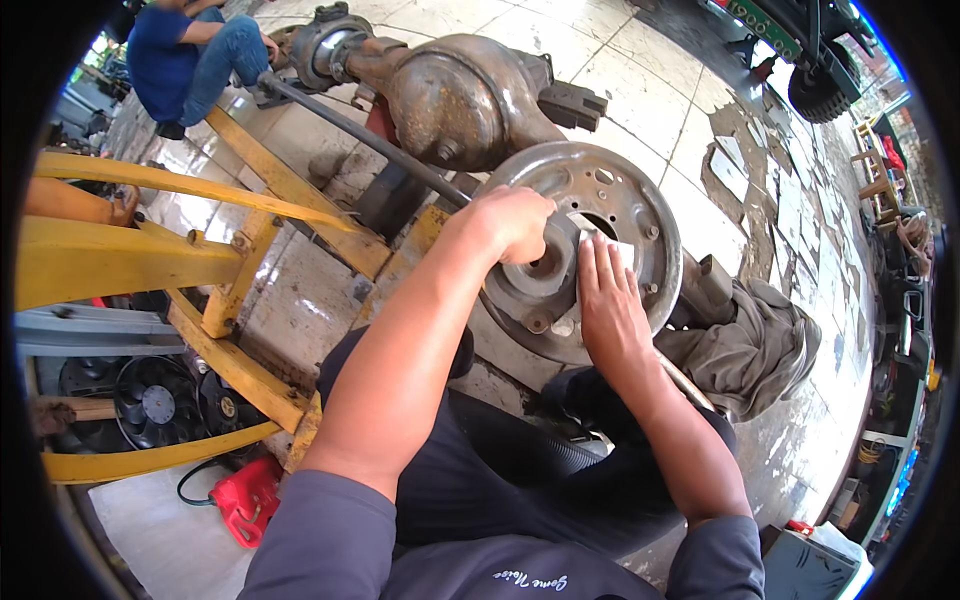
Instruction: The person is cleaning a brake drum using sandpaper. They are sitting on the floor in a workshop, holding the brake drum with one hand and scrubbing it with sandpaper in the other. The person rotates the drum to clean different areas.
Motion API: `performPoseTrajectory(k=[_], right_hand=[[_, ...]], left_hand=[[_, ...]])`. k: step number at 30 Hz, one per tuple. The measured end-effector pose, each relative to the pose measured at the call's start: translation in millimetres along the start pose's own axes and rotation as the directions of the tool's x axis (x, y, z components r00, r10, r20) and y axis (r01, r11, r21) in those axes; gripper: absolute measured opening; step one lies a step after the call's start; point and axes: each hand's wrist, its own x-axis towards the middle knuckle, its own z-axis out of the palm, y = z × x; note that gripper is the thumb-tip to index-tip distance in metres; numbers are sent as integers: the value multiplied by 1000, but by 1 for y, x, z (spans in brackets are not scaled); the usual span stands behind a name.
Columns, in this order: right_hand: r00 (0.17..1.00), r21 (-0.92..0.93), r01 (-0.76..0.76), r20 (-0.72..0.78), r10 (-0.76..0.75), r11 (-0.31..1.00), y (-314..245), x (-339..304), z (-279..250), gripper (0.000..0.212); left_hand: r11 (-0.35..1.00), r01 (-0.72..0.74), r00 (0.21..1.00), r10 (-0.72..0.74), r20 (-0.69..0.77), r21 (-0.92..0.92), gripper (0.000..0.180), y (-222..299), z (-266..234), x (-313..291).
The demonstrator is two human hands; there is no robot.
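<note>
In the head view, both hands are at a round metal plate (560, 168) on the near end of an axle housing (450, 95), above a tiled floor (640, 80). The left hand (508, 225) is at the plate's upper left, its fingers bent over the edge of the hub (530, 285); what they hold, if anything, I cannot tell, because the palm faces away. The right hand (612, 310) lies right of the hub, fingers straight and side by side on a small white cloth or paper (628, 255), flat against the metal. Its thumb is hidden, so I cannot tell whether it pinches the cloth.

The plate looks stiff and heavy, joined to a housing that is probably heavier (not something to lift by hand alone). Its raised rim seems the best hold, with one hand on each side; the holes in its face may have sharp edges. The brown stains could be greasy, so bare skin might slip. The white cloth looks light, soft and easily torn, and is best held under flat fingers or by a corner. A crumpled grey cloth (750, 345) lies right of the plate, near its rim.
</note>
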Motion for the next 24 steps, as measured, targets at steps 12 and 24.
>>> performPoseTrajectory(k=[12,24], right_hand=[[999,16,4,48,-4,1000,-2,-12,-6,55],[1000,-9,-21,19,22,1000,-5,-3,-11,57]], left_hand=[[996,31,999,-32,-17,-81,67,0,4,0],[1000,-3,1000,2,-27,-21,65,4,-4,-4]])
